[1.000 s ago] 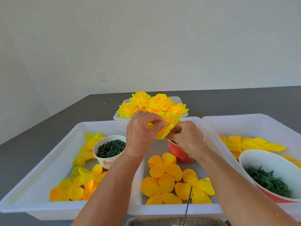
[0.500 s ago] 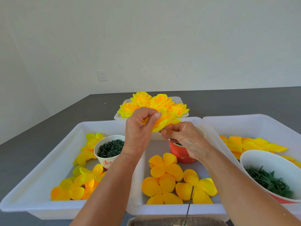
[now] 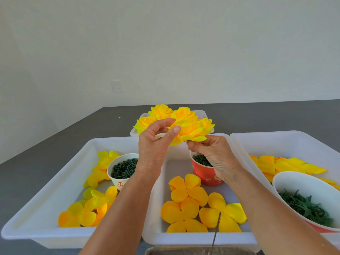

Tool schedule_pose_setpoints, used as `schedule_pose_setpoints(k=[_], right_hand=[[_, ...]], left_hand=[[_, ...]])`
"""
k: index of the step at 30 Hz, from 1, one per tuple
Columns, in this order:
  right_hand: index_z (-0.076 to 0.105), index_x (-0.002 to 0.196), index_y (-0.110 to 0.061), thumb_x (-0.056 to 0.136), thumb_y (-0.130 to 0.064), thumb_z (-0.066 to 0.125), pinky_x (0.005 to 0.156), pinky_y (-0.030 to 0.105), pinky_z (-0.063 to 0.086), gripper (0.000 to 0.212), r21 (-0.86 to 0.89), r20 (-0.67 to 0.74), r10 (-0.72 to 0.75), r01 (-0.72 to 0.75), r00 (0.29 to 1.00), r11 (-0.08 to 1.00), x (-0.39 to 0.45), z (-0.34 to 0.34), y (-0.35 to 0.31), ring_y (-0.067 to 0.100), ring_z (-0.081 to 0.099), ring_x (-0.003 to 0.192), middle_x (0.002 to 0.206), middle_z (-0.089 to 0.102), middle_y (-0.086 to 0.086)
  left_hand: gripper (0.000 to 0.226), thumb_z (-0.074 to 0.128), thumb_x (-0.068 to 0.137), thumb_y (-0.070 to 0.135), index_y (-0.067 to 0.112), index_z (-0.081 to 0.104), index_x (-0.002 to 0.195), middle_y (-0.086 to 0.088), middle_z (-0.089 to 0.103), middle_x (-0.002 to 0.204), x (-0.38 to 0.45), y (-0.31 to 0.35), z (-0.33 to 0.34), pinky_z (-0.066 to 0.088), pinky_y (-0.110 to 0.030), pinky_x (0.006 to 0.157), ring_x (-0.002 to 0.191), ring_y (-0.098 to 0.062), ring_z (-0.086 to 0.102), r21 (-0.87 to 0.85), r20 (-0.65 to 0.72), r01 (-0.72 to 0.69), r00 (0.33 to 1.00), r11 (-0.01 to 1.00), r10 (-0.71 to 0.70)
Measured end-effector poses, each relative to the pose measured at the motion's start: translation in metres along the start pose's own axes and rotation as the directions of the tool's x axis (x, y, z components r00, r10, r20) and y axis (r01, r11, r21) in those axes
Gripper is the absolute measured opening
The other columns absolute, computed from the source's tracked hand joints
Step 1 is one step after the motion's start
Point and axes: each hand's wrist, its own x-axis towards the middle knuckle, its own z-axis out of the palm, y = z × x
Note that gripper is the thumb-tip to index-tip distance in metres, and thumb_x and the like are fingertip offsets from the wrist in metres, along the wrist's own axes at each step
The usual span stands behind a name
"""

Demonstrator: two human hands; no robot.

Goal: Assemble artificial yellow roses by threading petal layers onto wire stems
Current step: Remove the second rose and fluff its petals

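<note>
head view: left hand and right hand pinch the rose between them.

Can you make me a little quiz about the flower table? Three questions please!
1. True or false: both hands are touching the yellow rose that is being made.
2. What colour is the cup under the right hand? A red, B blue, C black.
3. Fill in: the finished roses sit in the small tray at the ____ of the table.

Key:
1. True. The left hand holds its petals and the right hand pinches it from underneath.
2. A.
3. Back.
</note>
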Motion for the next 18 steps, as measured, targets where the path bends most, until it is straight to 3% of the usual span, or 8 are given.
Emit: schedule_pose_setpoints(k=[3, 6, 8, 12, 18], right_hand=[[0.071, 0.072, -0.026, 0.078, -0.017, 0.073, 0.074, 0.024, 0.047, 0.011, -0.020, -0.074, -0.010, 0.008, 0.997, 1.000, 0.0021, -0.0006, -0.0001, -0.002, 0.063, 0.067, 0.066, 0.071, -0.013], [0.070, 0.071, -0.026, 0.080, -0.018, 0.072, 0.074, 0.026, 0.048, 0.012, -0.040, -0.133, -0.011, 0.006, 0.991, 0.999, 0.0033, -0.0018, -0.0001, 0.005, 0.062, 0.069, 0.065, 0.070, -0.013], [0.070, 0.071, -0.024, 0.081, -0.018, 0.071, 0.077, 0.031, 0.048, 0.012, -0.053, -0.143, -0.002, -0.006, 0.990, 0.999, 0.0032, -0.0016, -0.0003, 0.012, 0.060, 0.072, 0.068, 0.069, -0.008], [0.070, 0.071, -0.024, 0.081, -0.019, 0.071, 0.079, 0.030, 0.047, 0.012, -0.083, -0.120, 0.011, -0.022, 0.993, 0.996, 0.0022, -0.0004, -0.0012, 0.012, 0.062, 0.076, 0.070, 0.069, -0.007], [0.071, 0.073, -0.024, 0.081, -0.017, 0.071, 0.076, 0.025, 0.046, 0.011, -0.092, -0.069, -0.007, 0.001, 0.998, 0.996, 0.0004, 0.0006, -0.0027, 0.008, 0.061, 0.071, 0.070, 0.070, -0.006]], left_hand=[[0.038, 0.069, 0.071, 0.031, 0.015, 0.065, 0.105, -0.010, 0.065, 0.105, 0.0004, 0.0000, 0.0003, 0.051, -0.029, 0.084, 0.095, -0.016, 0.059, 0.009, -0.016, 0.033, 0.999, 0.999, -0.032], [0.038, 0.073, 0.067, 0.033, 0.016, 0.065, 0.100, -0.002, 0.065, 0.100, -0.0006, 0.0011, 0.0014, 0.050, -0.023, 0.078, 0.094, -0.014, 0.057, 0.042, -0.037, 0.010, 0.999, 0.999, -0.009], [0.030, 0.078, 0.065, 0.029, 0.018, 0.064, 0.090, 0.002, 0.064, 0.093, -0.0017, 0.0016, 0.0024, 0.049, -0.019, 0.070, 0.090, -0.014, 0.057, 0.093, -0.055, -0.029, 0.998, 0.995, 0.034], [0.024, 0.083, 0.064, 0.021, 0.024, 0.061, 0.073, 0.003, 0.062, 0.085, -0.0044, 0.0014, 0.0044, 0.047, -0.025, 0.071, 0.083, -0.011, 0.058, 0.342, 0.007, -0.183, 0.981, 0.922, 0.192], [0.013, 0.080, 0.070, 0.014, 0.011, 0.068, 0.071, -0.003, 0.060, 0.086, -0.0037, -0.0014, 0.0041, 0.041, -0.017, 0.069, 0.082, -0.013, 0.054, 0.506, 0.035, -0.318, 0.936, 0.802, 0.349]])
